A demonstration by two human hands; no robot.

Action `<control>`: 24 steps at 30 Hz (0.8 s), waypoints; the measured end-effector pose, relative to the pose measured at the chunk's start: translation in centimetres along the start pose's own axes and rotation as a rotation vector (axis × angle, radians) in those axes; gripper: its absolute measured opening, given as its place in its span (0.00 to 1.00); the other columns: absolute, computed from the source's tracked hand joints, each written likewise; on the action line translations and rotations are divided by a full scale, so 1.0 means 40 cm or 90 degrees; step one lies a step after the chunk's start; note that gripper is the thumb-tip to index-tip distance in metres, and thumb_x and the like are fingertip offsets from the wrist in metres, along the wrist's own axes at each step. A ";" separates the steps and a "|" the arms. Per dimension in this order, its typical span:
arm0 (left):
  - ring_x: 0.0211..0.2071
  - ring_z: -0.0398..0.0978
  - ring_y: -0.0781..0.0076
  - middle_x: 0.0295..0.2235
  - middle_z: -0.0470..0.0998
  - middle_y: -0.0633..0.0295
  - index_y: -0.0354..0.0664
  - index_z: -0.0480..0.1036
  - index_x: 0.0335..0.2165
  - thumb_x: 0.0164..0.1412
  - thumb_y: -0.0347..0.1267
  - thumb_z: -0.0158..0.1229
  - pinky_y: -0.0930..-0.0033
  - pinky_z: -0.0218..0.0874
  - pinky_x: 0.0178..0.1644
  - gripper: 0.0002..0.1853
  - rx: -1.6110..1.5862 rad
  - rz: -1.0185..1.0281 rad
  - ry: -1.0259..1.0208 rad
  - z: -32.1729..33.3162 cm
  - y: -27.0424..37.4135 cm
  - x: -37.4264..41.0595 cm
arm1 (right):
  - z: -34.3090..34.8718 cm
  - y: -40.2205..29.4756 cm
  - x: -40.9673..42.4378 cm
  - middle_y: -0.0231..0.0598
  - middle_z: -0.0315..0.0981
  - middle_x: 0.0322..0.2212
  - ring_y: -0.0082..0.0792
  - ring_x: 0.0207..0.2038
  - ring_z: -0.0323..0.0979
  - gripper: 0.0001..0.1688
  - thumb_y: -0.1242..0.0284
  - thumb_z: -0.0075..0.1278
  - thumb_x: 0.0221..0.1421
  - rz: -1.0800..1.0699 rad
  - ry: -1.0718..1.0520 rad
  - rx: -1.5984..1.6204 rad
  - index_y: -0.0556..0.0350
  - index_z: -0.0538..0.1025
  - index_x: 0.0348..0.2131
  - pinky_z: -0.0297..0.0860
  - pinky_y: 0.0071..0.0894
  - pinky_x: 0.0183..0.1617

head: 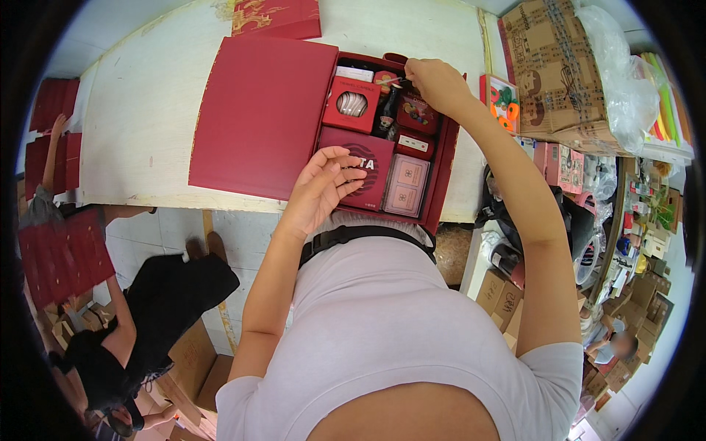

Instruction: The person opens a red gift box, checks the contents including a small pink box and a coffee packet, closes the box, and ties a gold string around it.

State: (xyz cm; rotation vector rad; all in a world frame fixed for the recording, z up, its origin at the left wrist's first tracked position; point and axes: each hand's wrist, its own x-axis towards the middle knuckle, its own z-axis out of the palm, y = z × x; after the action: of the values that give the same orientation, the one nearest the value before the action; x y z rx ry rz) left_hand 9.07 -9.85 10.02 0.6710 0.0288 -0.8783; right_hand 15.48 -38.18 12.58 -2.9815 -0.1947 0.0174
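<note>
A red gift box [448,165] lies on the white table, its large flat lid [263,118] laid open to the left. Inside are a boxed travel candle [351,105], a small dark bottle [388,110], a red sweets tin [417,113], a maroon square box [380,144] and a clear-covered pink set [406,184]. My left hand [328,184] hovers over the maroon box, fingers spread and empty. At the top right of the box, my right hand [436,82] has its fingers bent down near a thin pale item; its fingertips are partly hidden, so its grip is unclear.
Another red box [276,19] lies on the table's far side. To the right are a small tray [499,105] of colourful pieces and a large cardboard carton [551,77] with plastic wrap. At the left, a person in black [160,297] is near more red boxes [52,149].
</note>
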 end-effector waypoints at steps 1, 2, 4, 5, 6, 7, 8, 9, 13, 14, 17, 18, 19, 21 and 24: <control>0.42 0.70 0.64 0.42 0.69 0.53 0.40 0.61 0.44 0.60 0.28 0.44 0.63 0.63 0.48 0.12 -0.001 -0.001 0.000 0.001 0.000 0.000 | 0.002 0.004 0.001 0.46 0.72 0.26 0.48 0.31 0.71 0.08 0.78 0.46 0.45 -0.004 0.010 0.010 0.55 0.69 0.30 0.67 0.43 0.31; 0.42 0.70 0.64 0.42 0.69 0.53 0.40 0.61 0.44 0.60 0.28 0.44 0.63 0.63 0.48 0.12 -0.003 -0.002 0.000 0.001 0.000 0.000 | 0.004 0.007 0.002 0.46 0.72 0.25 0.48 0.30 0.71 0.08 0.78 0.45 0.45 -0.009 0.020 0.019 0.55 0.69 0.30 0.66 0.43 0.30; 0.43 0.70 0.64 0.42 0.69 0.53 0.40 0.61 0.44 0.60 0.29 0.44 0.63 0.63 0.48 0.12 -0.003 0.002 -0.002 0.000 0.000 -0.001 | -0.006 -0.013 0.005 0.45 0.73 0.24 0.48 0.29 0.72 0.08 0.77 0.46 0.45 -0.003 0.021 0.017 0.55 0.69 0.31 0.67 0.43 0.29; 0.43 0.70 0.64 0.43 0.69 0.53 0.40 0.61 0.44 0.60 0.29 0.45 0.63 0.63 0.48 0.12 -0.004 0.004 -0.003 -0.001 0.000 -0.001 | -0.011 -0.026 0.008 0.45 0.73 0.24 0.48 0.29 0.72 0.09 0.77 0.46 0.45 -0.001 0.021 0.016 0.55 0.69 0.31 0.67 0.43 0.29; 0.43 0.70 0.64 0.43 0.69 0.53 0.40 0.61 0.44 0.60 0.29 0.45 0.63 0.63 0.48 0.13 0.000 0.004 -0.003 -0.002 -0.001 -0.001 | -0.014 -0.036 0.011 0.44 0.73 0.24 0.47 0.29 0.72 0.09 0.76 0.46 0.45 0.000 -0.005 -0.006 0.54 0.70 0.32 0.67 0.43 0.29; 0.42 0.70 0.64 0.43 0.69 0.53 0.40 0.61 0.44 0.60 0.29 0.45 0.63 0.63 0.48 0.13 0.003 0.004 -0.003 -0.003 0.000 -0.001 | -0.016 -0.046 0.015 0.44 0.73 0.24 0.46 0.29 0.73 0.10 0.76 0.47 0.45 0.000 -0.032 -0.027 0.54 0.70 0.32 0.67 0.43 0.29; 0.42 0.70 0.64 0.43 0.69 0.53 0.40 0.61 0.44 0.60 0.29 0.45 0.63 0.63 0.48 0.13 0.006 0.005 -0.002 -0.004 -0.001 0.000 | -0.016 -0.052 0.017 0.44 0.73 0.24 0.46 0.29 0.73 0.10 0.76 0.47 0.45 0.001 -0.058 -0.049 0.54 0.70 0.32 0.68 0.42 0.29; 0.42 0.70 0.64 0.43 0.69 0.53 0.40 0.61 0.44 0.60 0.29 0.45 0.63 0.63 0.48 0.13 0.004 0.004 -0.004 -0.004 -0.001 0.000 | -0.011 -0.052 0.021 0.43 0.73 0.24 0.45 0.30 0.73 0.11 0.76 0.48 0.44 0.000 -0.076 -0.071 0.54 0.70 0.33 0.68 0.41 0.29; 0.42 0.70 0.64 0.43 0.68 0.53 0.39 0.61 0.44 0.60 0.29 0.44 0.63 0.63 0.48 0.13 -0.005 0.008 -0.014 -0.007 -0.004 0.001 | 0.007 -0.053 0.034 0.42 0.74 0.26 0.42 0.31 0.74 0.13 0.76 0.52 0.40 -0.007 -0.117 -0.155 0.52 0.72 0.32 0.70 0.38 0.31; 0.42 0.70 0.64 0.43 0.68 0.53 0.39 0.61 0.44 0.60 0.29 0.44 0.63 0.63 0.48 0.13 -0.008 0.011 -0.017 -0.007 -0.004 0.001 | 0.008 -0.055 0.036 0.41 0.74 0.26 0.41 0.31 0.74 0.13 0.76 0.53 0.39 -0.010 -0.120 -0.176 0.52 0.72 0.31 0.71 0.38 0.31; 0.43 0.70 0.64 0.43 0.68 0.53 0.39 0.61 0.44 0.60 0.29 0.44 0.63 0.63 0.48 0.13 -0.007 0.004 -0.010 -0.004 -0.002 0.001 | 0.016 -0.044 0.034 0.41 0.75 0.28 0.40 0.32 0.74 0.13 0.76 0.55 0.37 -0.049 -0.118 -0.176 0.52 0.73 0.29 0.72 0.36 0.33; 0.43 0.70 0.63 0.43 0.68 0.53 0.39 0.61 0.44 0.60 0.29 0.44 0.63 0.63 0.48 0.13 -0.005 0.004 -0.010 -0.004 -0.001 0.001 | 0.020 -0.039 0.033 0.41 0.74 0.28 0.40 0.33 0.74 0.12 0.76 0.55 0.37 -0.045 -0.117 -0.170 0.52 0.73 0.29 0.71 0.36 0.33; 0.43 0.70 0.63 0.43 0.68 0.53 0.39 0.61 0.44 0.60 0.29 0.44 0.63 0.63 0.48 0.13 -0.003 0.004 -0.010 -0.003 -0.001 0.001 | 0.024 -0.034 0.032 0.41 0.74 0.28 0.41 0.33 0.74 0.11 0.76 0.54 0.38 -0.041 -0.116 -0.164 0.52 0.74 0.29 0.71 0.37 0.33; 0.43 0.70 0.63 0.43 0.68 0.53 0.39 0.61 0.44 0.60 0.29 0.44 0.63 0.63 0.48 0.13 0.000 0.005 -0.011 -0.002 -0.001 0.000 | 0.021 -0.030 0.027 0.43 0.74 0.27 0.42 0.33 0.74 0.10 0.75 0.54 0.39 -0.026 -0.121 -0.141 0.52 0.74 0.28 0.71 0.37 0.33; 0.43 0.70 0.63 0.43 0.68 0.53 0.40 0.61 0.44 0.60 0.28 0.44 0.64 0.63 0.47 0.13 0.000 0.007 -0.011 -0.003 -0.001 -0.002 | 0.008 -0.027 0.016 0.44 0.74 0.26 0.43 0.32 0.73 0.08 0.75 0.52 0.40 0.014 -0.134 -0.068 0.53 0.74 0.27 0.69 0.39 0.32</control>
State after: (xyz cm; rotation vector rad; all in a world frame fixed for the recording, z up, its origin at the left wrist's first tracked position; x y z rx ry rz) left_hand 9.04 -9.74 9.93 0.6625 0.0097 -0.8741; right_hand 15.98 -37.00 12.44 -3.0853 -0.1923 0.3344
